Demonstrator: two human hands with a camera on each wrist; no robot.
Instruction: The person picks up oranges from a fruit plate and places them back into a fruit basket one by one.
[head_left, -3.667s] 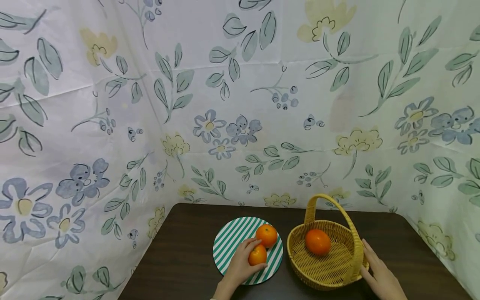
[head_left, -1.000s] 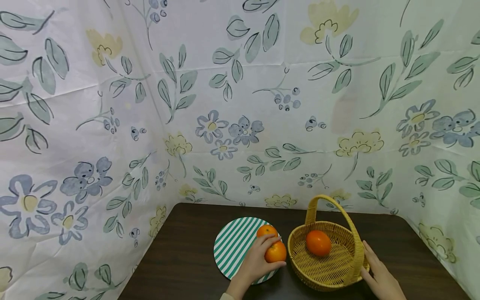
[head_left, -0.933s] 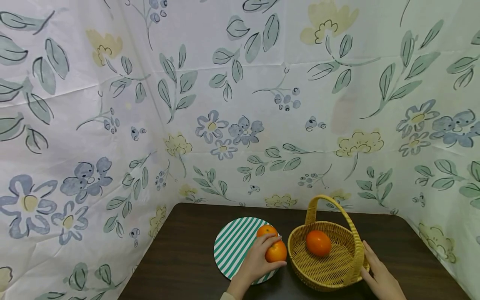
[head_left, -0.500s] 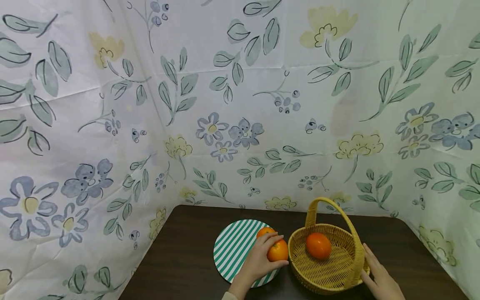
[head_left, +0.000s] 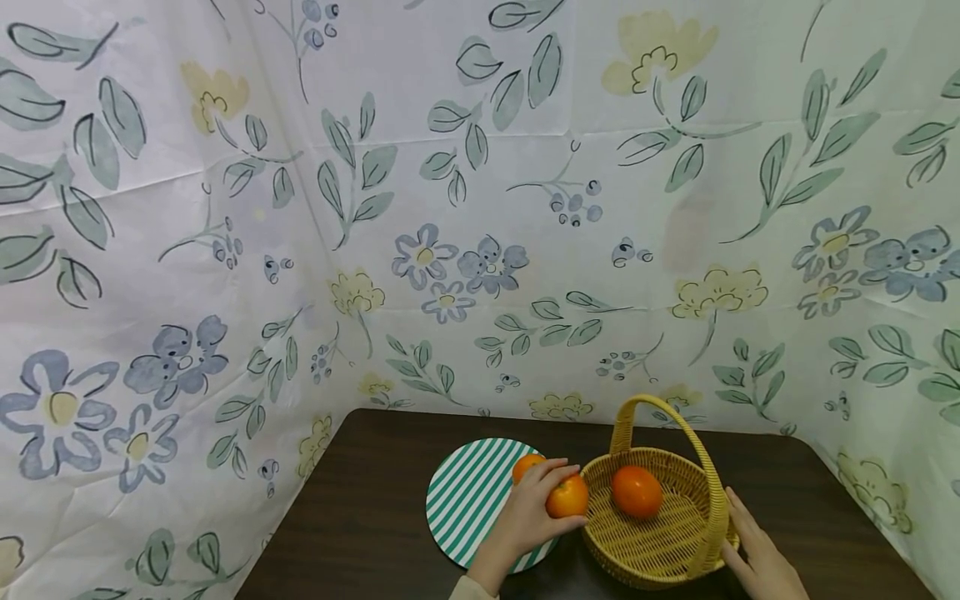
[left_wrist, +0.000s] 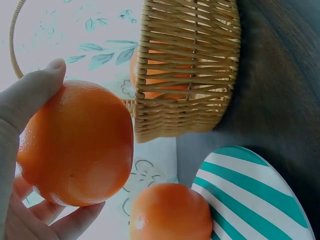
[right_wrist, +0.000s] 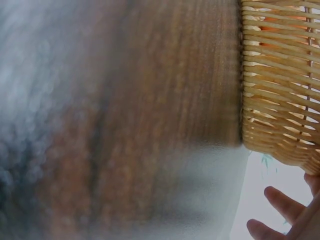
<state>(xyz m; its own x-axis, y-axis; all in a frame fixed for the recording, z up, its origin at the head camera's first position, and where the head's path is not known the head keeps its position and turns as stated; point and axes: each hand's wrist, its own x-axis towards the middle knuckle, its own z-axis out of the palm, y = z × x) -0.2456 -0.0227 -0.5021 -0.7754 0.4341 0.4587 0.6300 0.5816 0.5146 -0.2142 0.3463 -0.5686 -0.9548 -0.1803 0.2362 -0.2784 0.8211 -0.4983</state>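
My left hand (head_left: pixel 534 517) grips an orange (head_left: pixel 567 497) just above the right edge of the green-striped plate (head_left: pixel 467 500), close to the wicker basket's (head_left: pixel 652 546) left rim. In the left wrist view the held orange (left_wrist: pixel 75 142) fills my fingers, with the basket (left_wrist: pixel 187 70) beyond it. A second orange (head_left: pixel 527 466) lies on the plate, seen also in the left wrist view (left_wrist: pixel 170 212). A third orange (head_left: pixel 637 491) sits inside the basket. My right hand (head_left: pixel 753 542) rests with straight fingers against the basket's right side.
The dark wooden table (head_left: pixel 360 533) is enclosed by floral cloth walls (head_left: pixel 480 208) at the left, back and right. The basket's arched handle (head_left: pixel 660 421) rises over its middle.
My left hand took the near orange off the plate and has carried it rightward, up to the basket's left rim. The right hand has stayed at the basket's side.
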